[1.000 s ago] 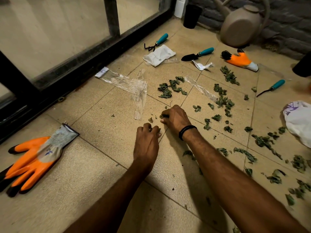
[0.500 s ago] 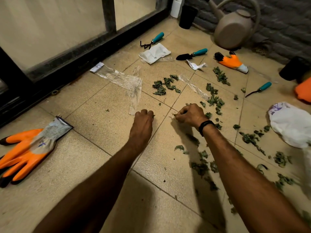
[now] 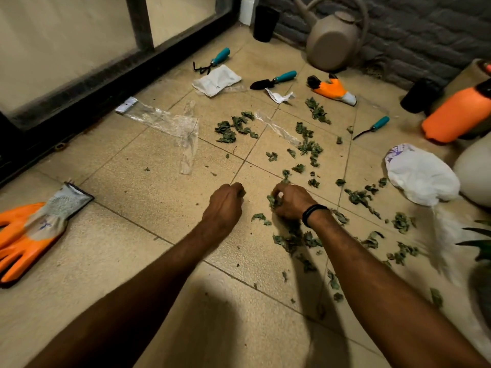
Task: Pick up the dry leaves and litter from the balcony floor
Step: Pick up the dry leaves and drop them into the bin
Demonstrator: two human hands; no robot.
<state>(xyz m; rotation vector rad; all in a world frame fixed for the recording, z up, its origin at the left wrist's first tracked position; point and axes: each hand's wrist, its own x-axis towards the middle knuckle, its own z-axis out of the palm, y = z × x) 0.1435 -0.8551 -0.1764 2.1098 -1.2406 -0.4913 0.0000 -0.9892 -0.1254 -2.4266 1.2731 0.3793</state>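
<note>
1. I see my left hand (image 3: 225, 205) low over the floor (image 3: 132, 261), fingers curled closed around a few leaves that peek out at its tip
2. My right hand (image 3: 291, 201), with a black band (image 3: 313, 213) at the wrist, sits just right of the left hand, closed on a clump of leaves at its fingertips
3. Loose leaves (image 3: 295, 240) lie under and behind the right hand, and more scatter to the right of it and beyond
4. Left of the left hand, well apart, lie orange gloves (image 3: 29, 235)
5. Beyond the left hand a clear wrapper (image 3: 170, 123) lies flat, with a leaf pile (image 3: 233, 127) just right of it
6. Right of the right hand sits a white bag (image 3: 419, 173)
7. Far beyond the hands: a white pouch (image 3: 216, 81), a trowel (image 3: 273, 80), a watering can (image 3: 332, 41)
</note>
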